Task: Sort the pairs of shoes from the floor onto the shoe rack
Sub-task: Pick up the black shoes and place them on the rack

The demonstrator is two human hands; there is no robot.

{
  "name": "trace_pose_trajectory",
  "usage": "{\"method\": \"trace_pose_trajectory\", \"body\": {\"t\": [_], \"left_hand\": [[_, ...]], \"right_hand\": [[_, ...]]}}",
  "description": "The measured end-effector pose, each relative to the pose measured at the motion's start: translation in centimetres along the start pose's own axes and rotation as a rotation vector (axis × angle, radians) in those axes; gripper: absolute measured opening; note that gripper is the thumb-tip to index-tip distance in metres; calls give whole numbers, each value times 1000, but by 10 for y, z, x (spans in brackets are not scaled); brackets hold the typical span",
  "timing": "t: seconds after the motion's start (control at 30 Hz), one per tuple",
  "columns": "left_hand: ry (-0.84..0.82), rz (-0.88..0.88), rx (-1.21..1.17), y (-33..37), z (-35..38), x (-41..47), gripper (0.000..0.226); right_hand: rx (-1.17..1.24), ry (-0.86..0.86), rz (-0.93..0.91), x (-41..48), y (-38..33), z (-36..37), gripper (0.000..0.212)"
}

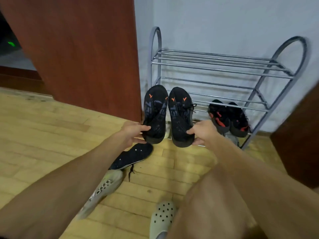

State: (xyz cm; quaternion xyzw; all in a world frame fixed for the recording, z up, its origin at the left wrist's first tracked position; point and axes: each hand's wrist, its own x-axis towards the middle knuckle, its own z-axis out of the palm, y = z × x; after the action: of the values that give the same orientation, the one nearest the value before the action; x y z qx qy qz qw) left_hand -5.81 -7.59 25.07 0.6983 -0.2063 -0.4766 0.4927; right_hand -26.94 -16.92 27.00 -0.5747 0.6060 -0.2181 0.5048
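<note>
I hold a pair of black sneakers with orange marks, soles toward me, in front of the metal shoe rack [224,66]. My left hand [133,131] grips the heel of the left sneaker [155,111]. My right hand [203,131] grips the heel of the right sneaker [181,114]. Both shoes are tipped toe-up near the rack's lower left. A black and red pair [229,118] sits on the lower right of the rack. On the floor lie a single black shoe [133,157] and a pale perforated shoe [101,188].
A reddish wooden door [77,49] stands left of the rack, and a dark wooden panel [300,135] is at the right. My knee [215,204] and a pale clog on my foot [162,218] are in the foreground on the wood floor [43,135].
</note>
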Motion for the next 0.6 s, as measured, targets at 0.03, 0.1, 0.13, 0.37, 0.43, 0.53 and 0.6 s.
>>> {"method": "trace_pose_trajectory", "body": {"t": [0.03, 0.1, 0.13, 0.37, 0.43, 0.53, 0.6], "left_hand": [[-14, 11, 18, 8, 9, 7, 37], [-20, 32, 31, 26, 24, 23, 35], [-17, 43, 37, 36, 32, 31, 30], [32, 95, 79, 99, 75, 99, 28], [53, 109, 81, 114, 84, 124, 36], [49, 127, 80, 134, 95, 157, 23], [66, 143, 111, 142, 100, 176, 20]], "right_hand": [[38, 10, -1, 9, -2, -9, 11], [114, 32, -5, 29, -9, -24, 21], [142, 50, -9, 38, -13, -29, 23], [290, 20, -54, 118, -47, -49, 13], [291, 12, -70, 142, -59, -52, 16], [237, 16, -105, 180, -74, -54, 15], [170, 17, -119, 204, -78, -54, 25]]}}
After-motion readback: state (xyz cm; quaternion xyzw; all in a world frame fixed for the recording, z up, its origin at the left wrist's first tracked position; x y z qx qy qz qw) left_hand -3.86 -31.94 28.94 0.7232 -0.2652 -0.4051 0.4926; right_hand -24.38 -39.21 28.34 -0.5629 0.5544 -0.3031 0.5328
